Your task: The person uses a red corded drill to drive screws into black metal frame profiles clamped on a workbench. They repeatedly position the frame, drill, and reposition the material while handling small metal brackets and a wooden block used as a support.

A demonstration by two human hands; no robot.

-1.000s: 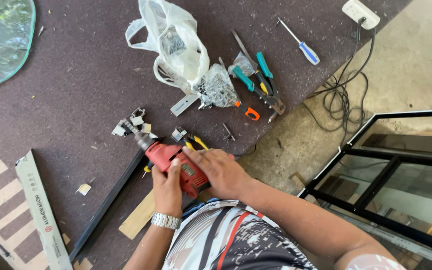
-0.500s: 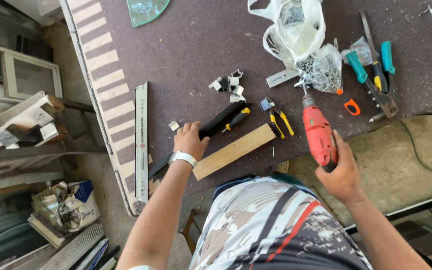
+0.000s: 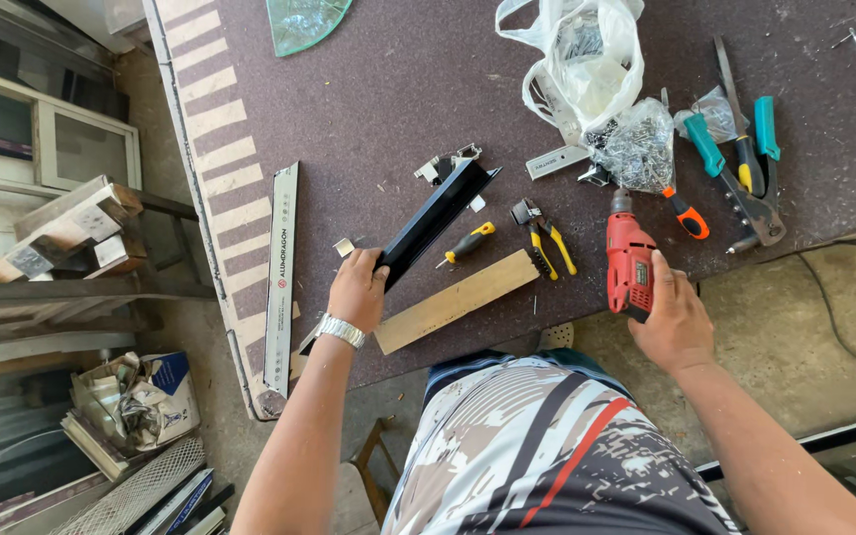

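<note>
L hand [image 3: 357,292] is gripping the near end of a black angled metal profile [image 3: 435,216] lying on the rough dark bench [image 3: 369,109] w/ a flat wood strip [image 3: 456,301] just beside it. R hand [image 3: 674,322] is wrapping round the red drill [image 3: 629,261], hiding its grip; bit tip too small to make out.

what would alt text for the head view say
A person at a dark workbench grips a black metal channel with the left hand and a red power drill with the right hand. Pliers, screwdrivers and plastic bags lie nearby.
</note>
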